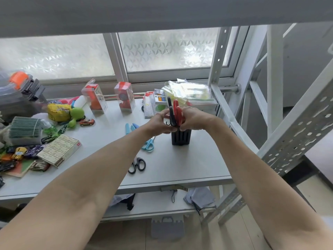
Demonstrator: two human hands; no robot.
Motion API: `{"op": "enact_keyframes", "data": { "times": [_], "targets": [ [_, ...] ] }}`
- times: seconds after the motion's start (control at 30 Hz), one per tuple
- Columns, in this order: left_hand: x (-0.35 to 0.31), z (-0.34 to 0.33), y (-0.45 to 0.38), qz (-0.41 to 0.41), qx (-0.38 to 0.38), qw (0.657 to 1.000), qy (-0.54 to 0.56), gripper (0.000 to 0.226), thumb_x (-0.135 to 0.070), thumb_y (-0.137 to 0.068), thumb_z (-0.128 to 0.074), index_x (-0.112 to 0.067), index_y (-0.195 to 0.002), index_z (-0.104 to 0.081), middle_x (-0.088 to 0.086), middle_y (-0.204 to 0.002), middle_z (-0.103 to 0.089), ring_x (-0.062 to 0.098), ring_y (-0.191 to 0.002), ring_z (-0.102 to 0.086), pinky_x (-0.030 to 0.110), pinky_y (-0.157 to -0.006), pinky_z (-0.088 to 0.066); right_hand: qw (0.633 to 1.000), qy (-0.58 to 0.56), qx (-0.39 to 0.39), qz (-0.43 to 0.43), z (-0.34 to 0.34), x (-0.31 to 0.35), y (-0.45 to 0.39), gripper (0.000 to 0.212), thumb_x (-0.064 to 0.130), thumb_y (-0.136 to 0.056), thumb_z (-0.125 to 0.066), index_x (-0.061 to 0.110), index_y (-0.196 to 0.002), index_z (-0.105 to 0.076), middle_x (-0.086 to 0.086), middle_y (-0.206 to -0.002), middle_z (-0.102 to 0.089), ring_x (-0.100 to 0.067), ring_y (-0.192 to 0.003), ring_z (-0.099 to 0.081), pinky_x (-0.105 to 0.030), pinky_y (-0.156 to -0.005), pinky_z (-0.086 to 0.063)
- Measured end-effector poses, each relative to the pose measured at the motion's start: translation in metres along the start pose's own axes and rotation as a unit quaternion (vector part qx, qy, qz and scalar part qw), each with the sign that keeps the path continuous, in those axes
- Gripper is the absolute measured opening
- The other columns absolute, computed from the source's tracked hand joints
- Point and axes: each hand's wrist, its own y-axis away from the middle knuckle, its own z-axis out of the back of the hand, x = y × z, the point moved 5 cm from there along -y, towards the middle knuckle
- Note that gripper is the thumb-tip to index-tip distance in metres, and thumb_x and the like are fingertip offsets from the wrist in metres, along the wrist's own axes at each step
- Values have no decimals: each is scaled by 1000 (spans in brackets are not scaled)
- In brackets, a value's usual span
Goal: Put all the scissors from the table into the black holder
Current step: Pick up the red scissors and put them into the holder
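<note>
**Op A:** Head camera has both hands over the black slotted plastic holder (180, 138), which stands upright on the pale grey table (189, 165) near its right edge. My left hand (158, 123) pinches the black-handled scissors (171, 114) at the holder's mouth; my right hand (192, 121) is curled around the red-handled scissors (178, 112) just beside them. Handles up on both.

**Op B:** Are the blades seated?

**Op A:** Can't tell. The fingers hide the slots. I judge both pairs are partway in.

**Op B:** Then keep each pair vertical and let it slide straight down its own slot. Don't push sideways; that holder looks light and could tip.

**Op A:** Agreed. I'd brace the rim with the heel of one hand while the other lowers.

**Op B:** What's left?

**Op A:** Light-blue-handled scissors (148, 145) lie on the table just left of the holder, and another black-handled pair (137, 165) nearer me, partly under my left forearm. Blue capped items (131, 127) lie behind; I can't say what they are.
</note>
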Motion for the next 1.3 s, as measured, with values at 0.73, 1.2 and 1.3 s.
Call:
{"op": "enact_keyframes", "data": {
  "times": [0.73,1.2,1.3],
  "targets": [
    [-5,4,-2,29,30,999,-26,55,-8,-82,-75,-9,-132,-53,10,-126,-61,29,-108,-66,40,-91,-58,997,7,-50,-51,-3,4,9,23,29,-86,-69,22,-68,-55,1,-70,-56,-17,-66,-54,-22,-50,-33],
    [-18,0,-5,12,68,991,-119,58,-12,-92,-62,-12,-145,-36,13,-132,-56,24,-107,-62,35,-87,-57,990,-43,-115,-73,3,5,3,26,17,-93,-55,16,-66,-54,0,-65,-50,-17,-62,-50,-24,-51,-34],
    [-14,3,-4,17,68,989,-132,55,-11,-92,-63,-10,-142,-41,14,-133,-56,23,-104,-62,34,-85,-58,994,-61,-61,-68,-7,3,6,27,20,-87,-66,22,-63,-53,3,-62,-52,-9,-57,-49,-20,-49,-33]
  ]
}}
